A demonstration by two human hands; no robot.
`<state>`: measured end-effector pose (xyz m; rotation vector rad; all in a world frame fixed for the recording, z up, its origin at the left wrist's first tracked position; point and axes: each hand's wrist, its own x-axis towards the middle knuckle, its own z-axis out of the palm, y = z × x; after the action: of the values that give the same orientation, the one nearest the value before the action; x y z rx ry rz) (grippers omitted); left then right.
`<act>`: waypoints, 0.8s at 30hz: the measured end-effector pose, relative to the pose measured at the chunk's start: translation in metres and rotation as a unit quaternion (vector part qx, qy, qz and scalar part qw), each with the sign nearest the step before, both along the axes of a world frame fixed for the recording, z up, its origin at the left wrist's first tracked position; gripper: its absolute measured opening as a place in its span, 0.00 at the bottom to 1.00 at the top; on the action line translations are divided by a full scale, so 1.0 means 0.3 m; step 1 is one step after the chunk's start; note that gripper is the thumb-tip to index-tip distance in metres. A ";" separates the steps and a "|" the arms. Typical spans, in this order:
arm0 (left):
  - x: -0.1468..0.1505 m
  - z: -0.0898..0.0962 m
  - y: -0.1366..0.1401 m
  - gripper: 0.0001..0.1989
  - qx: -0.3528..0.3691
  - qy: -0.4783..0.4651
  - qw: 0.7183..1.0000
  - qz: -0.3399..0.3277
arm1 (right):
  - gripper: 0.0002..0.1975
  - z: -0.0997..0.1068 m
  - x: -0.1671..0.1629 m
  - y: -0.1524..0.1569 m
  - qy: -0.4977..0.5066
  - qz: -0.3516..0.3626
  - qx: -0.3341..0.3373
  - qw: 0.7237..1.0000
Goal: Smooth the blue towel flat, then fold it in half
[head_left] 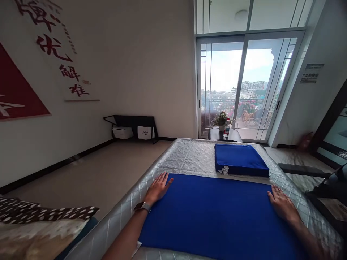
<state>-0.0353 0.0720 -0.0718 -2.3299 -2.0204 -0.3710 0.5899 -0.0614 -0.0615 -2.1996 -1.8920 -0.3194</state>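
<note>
A flat blue cloth (211,213) lies spread over the silver quilted cover (184,159) of a long table or bed. My left hand (158,188) rests on the cloth's far left corner with fingers stretched out; a watch (142,206) is on that wrist. At the far right corner, my right hand (283,203) lies flat along the cloth's edge, fingers extended. Neither hand grips anything. Beyond the cloth sits a neat stack of folded blue cloths (240,159), with white tags (224,170) showing at its near left corner. A bit of white tag also shows at the spread cloth's near left corner.
Behind the covered surface stands a small dark table (234,135) with a potted plant (221,121) and a bottle (226,128). Patterned pillows (40,227) lie at the lower left. A low black shelf (134,124) holds white boxes by the wall. Sliding glass doors (241,86) are at the back.
</note>
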 end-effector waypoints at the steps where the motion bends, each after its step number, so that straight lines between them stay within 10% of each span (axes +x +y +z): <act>1: 0.004 0.004 -0.002 0.35 0.003 0.002 1.000 -0.002 | 0.30 0.011 -0.009 -0.009 0.003 -0.003 -0.001 1.000; 9: 0.102 0.096 -0.047 0.33 0.026 0.004 1.000 0.016 | 0.30 0.105 -0.137 -0.013 0.030 0.012 0.018 0.999; 18: 0.698 0.102 -0.203 0.35 0.010 -0.042 0.979 -0.199 | 0.32 0.140 -0.724 0.067 0.085 0.167 -0.086 0.979; 24: 0.824 0.062 -0.235 0.37 -0.017 -0.069 0.972 -0.223 | 0.31 0.079 -0.810 0.103 0.080 0.187 -0.100 0.974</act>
<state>0.2119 0.0014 -0.0531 -2.8448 -1.5365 -0.5268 0.3468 -0.0305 -0.0378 -1.8537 -2.2676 0.1157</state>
